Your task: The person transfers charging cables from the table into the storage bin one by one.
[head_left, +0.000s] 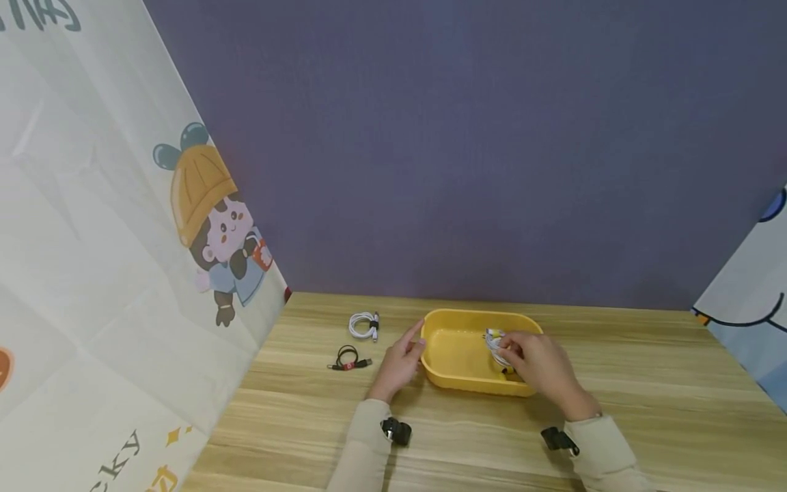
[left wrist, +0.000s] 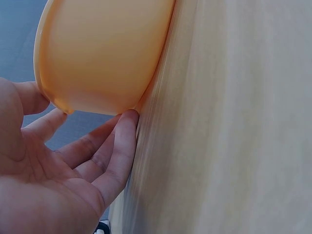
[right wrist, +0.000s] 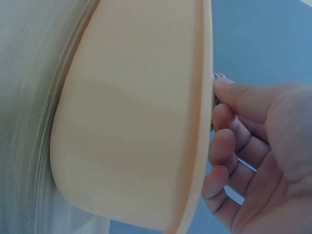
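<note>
A yellow plastic basin [head_left: 453, 350] rests on the wooden table. My right hand [head_left: 546, 362] is over its right end and pinches a coiled white cable [head_left: 494, 344] between thumb and fingers. In the right wrist view the basin wall [right wrist: 126, 112] hides most of that cable [right wrist: 219, 76]. My left hand [head_left: 396, 367] touches the basin's left end. The left wrist view has its fingers [left wrist: 124, 139] loosely extended against the rim and lower wall. A small black-and-yellow piece [head_left: 507, 371] shows below the right fingers; whether it belongs to the held cable, I cannot tell.
Left of the basin lie a coiled white cable [head_left: 363, 326] with a black tie and, nearer, a coiled black cable [head_left: 348, 358] with a red tie. Behind the wooden table [head_left: 467, 437] stands a dark blue panel [head_left: 479, 150]. A printed white sheet [head_left: 92, 225] borders the left side.
</note>
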A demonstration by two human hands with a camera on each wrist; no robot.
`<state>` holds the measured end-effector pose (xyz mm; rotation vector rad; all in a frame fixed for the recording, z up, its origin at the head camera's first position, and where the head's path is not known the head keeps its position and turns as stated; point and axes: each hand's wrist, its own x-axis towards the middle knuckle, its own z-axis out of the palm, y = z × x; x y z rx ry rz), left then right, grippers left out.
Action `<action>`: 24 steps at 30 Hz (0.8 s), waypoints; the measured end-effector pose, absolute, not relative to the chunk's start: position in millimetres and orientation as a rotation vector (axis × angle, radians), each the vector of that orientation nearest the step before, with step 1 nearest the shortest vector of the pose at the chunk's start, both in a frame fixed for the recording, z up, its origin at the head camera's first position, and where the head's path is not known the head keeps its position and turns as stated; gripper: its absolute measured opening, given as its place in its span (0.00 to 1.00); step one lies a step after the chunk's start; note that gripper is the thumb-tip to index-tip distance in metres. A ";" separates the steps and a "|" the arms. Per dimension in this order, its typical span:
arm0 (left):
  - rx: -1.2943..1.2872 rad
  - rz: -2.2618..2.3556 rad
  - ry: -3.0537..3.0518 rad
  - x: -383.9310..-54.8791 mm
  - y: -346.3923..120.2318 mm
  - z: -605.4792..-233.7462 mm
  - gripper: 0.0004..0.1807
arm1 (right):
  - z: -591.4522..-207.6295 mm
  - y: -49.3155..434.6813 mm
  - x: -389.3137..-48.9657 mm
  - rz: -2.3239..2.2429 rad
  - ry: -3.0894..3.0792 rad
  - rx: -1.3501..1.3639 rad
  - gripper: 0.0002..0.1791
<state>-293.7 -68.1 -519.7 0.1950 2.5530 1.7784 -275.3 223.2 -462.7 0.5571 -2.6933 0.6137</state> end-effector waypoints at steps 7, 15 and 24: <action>0.223 1.755 2.606 -293.2 -67.1 -518.3 0.27 | -463.8 219.0 -274.0 0.634 -2.732 0.539 0.04; 0.218 1.751 2.601 -293.0 -66.6 -517.2 0.26 | -464.6 214.8 -272.3 0.648 -2.724 0.567 0.04; 0.205 1.743 2.604 -293.3 -66.0 -517.7 0.26 | -468.7 210.7 -272.4 0.635 -2.767 0.590 0.03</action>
